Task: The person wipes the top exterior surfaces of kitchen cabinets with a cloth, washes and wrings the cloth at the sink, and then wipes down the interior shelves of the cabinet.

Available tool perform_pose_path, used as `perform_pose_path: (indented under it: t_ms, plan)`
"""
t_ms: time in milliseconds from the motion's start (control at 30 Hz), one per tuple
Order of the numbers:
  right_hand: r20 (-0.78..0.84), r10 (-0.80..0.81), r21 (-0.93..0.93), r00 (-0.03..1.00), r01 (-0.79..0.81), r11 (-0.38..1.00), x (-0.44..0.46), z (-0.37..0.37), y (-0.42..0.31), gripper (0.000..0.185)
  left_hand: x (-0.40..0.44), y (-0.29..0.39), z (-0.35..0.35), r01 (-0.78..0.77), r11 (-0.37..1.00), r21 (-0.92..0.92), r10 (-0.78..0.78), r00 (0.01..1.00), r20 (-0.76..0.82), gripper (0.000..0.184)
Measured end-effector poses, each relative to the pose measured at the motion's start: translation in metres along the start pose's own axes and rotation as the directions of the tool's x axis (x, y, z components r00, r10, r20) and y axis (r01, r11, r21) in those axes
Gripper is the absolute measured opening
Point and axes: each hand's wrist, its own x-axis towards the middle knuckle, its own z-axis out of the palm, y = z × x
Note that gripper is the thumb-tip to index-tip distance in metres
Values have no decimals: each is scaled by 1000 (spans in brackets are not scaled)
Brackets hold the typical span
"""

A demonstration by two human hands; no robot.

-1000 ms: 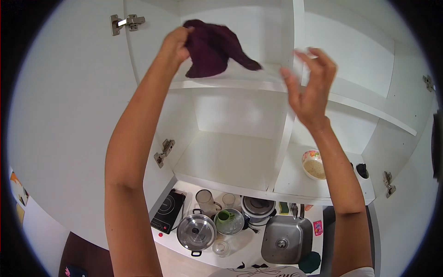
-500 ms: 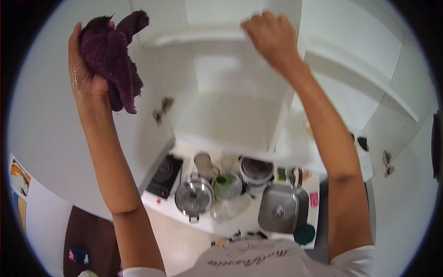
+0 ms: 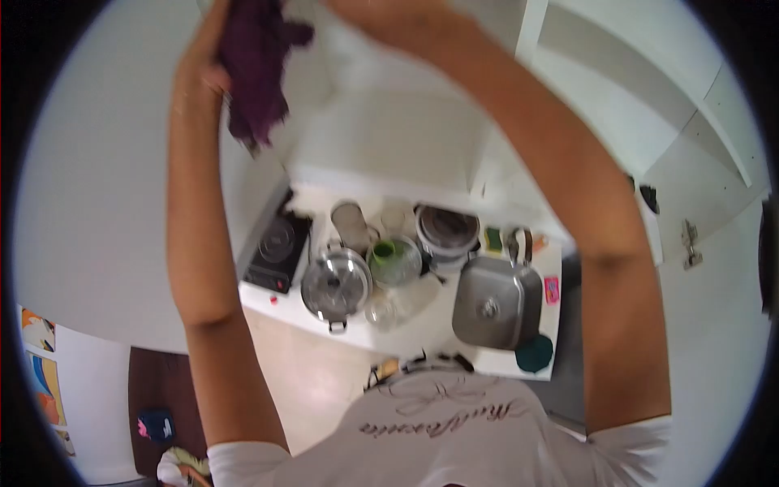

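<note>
A crumpled purple cloth (image 3: 256, 69) hangs from my left hand (image 3: 200, 75), which is raised at the upper left with its thumb against the fabric. The upper edge of the view cuts off that hand's fingers. My right hand (image 3: 385, 16) reaches across to the top middle, smeared by motion, with its fingers out of sight. Both arms are lifted in front of an open white wall cabinet (image 3: 406, 134), and the right hand is near its upper part.
Below, a white counter (image 3: 414, 334) holds a black cooktop (image 3: 277, 247), a lidded steel pot (image 3: 336, 284), a green-tinted bowl (image 3: 395, 261), another pot (image 3: 448, 227) and a steel sink (image 3: 497, 304). A cabinet door hinge (image 3: 691, 243) shows at right.
My right hand has swung left and upward toward the left one. My left hand has risen and shifted right with the cloth. The counter appears higher in view.
</note>
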Motion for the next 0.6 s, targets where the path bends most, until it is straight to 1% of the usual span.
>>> perform_pose_path:
  t_ms: [33, 67, 100, 133, 167, 200, 233, 267, 300, 333, 367, 433, 467, 500, 533, 567, 600]
  plan:
    - [22, 84, 74, 996, -85, 994, -5, 0, -9, 12, 7, -6, 0, 17, 1000, 8, -15, 985, -173, 38]
    - [-243, -14, 64, 970, 30, 998, -18, 4, -7, 5, 27, -14, -16, -48, 997, 56, 50, 998, -33, 45]
    - [-209, -60, 66, 976, 76, 995, -18, 1, -5, 5, 19, -17, -6, -37, 995, 92, 43, 997, -57, 44]
    - [-89, -40, 112, 995, 50, 992, -21, -6, -4, 7, 24, -22, -7, -31, 993, 114, 41, 996, -85, 41]
    - [29, 13, 142, 999, -17, 990, -24, -20, -3, 24, 12, -23, 4, -2, 999, 44, 4, 999, -54, 37]
    - [-54, 11, 132, 999, -4, 991, -25, -24, 3, 19, 13, -27, 5, -58, 998, 36, 59, 998, -30, 34]
    - [-131, 7, 125, 991, 10, 992, -25, -25, 10, 13, 10, -27, 8, -69, 996, 51, 71, 997, -35, 31]
    - [-154, -1, 113, 988, 18, 993, -24, -23, 19, 13, 11, -26, 9, -49, 993, 104, 54, 997, -47, 29]
    - [-145, 5, 40, 989, 1, 999, -25, -23, 28, 13, 13, -27, 9, -20, 988, 155, 31, 997, -65, 27]
    - [-135, 13, -32, 991, -17, 999, -26, -22, 37, 13, 16, -29, 9, -35, 987, 157, 45, 997, -61, 27]
    - [-145, 10, -36, 989, -16, 999, -25, -22, 50, 13, 19, -31, 11, -49, 986, 162, 57, 997, -46, 31]
    - [131, -19, -90, 991, 31, 995, -20, -20, 77, 17, 19, -33, 16, -67, 983, 168, 73, 997, -30, 34]
    - [123, -22, -94, 992, 33, 995, -11, -19, 89, 17, 18, -33, 20, -106, 976, 190, 115, 993, -36, 34]
    - [184, 11, -99, 983, 7, 995, -1, -20, 100, 17, 16, -33, 24, -143, 967, 212, 155, 987, -42, 34]
    - [247, 44, -104, 968, -19, 994, 7, -21, 108, 18, 15, -33, 28, -175, 955, 241, 192, 980, -50, 29]
    - [244, 41, -106, 969, -16, 994, 11, -21, 111, 18, 16, -34, 30, -179, 954, 240, 196, 979, -49, 29]
    - [273, 59, 69, 960, -80, 994, 14, -22, 113, 21, 16, -35, 32, -277, 912, 304, 294, 956, -11, 29]
